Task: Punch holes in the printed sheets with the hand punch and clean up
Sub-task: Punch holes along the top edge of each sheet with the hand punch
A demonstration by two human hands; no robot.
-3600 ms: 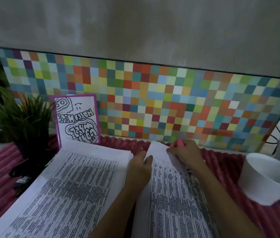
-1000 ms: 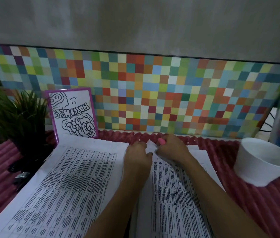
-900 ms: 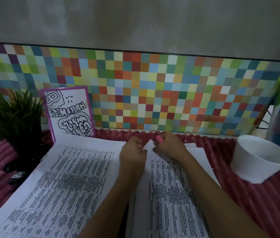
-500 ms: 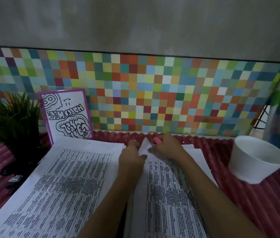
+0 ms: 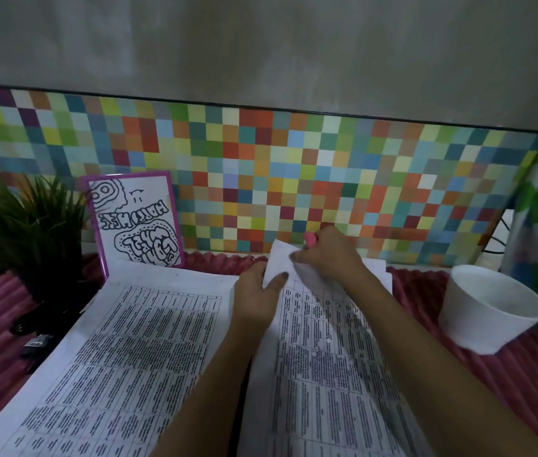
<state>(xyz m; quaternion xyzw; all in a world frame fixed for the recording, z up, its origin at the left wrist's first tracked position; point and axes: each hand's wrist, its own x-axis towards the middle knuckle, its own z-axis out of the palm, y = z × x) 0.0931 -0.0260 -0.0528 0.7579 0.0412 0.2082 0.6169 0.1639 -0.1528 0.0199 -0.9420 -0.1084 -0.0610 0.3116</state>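
Observation:
Two stacks of printed sheets lie side by side on a pink ribbed mat: a left stack (image 5: 136,351) and a right stack (image 5: 323,374). The top sheet of the right stack is lifted at its far left corner (image 5: 281,258). My left hand (image 5: 254,295) pinches that sheet's left edge with thumb on top. My right hand (image 5: 327,255) grips the pink-handled hand punch (image 5: 310,239) at the raised corner; only the pink tip shows, the rest is hidden in my fist.
A white paper bowl (image 5: 488,308) stands at the right. At the back left, a purple-framed doodle card (image 5: 136,222) leans on the mosaic backsplash, with a potted plant (image 5: 27,232) beside it. A dark object (image 5: 37,341) lies left of the left stack.
The top right sheet's far corner has risen higher off the stack. My right hand with the punch has lifted with it, and my left thumb has moved onto the sheet's edge.

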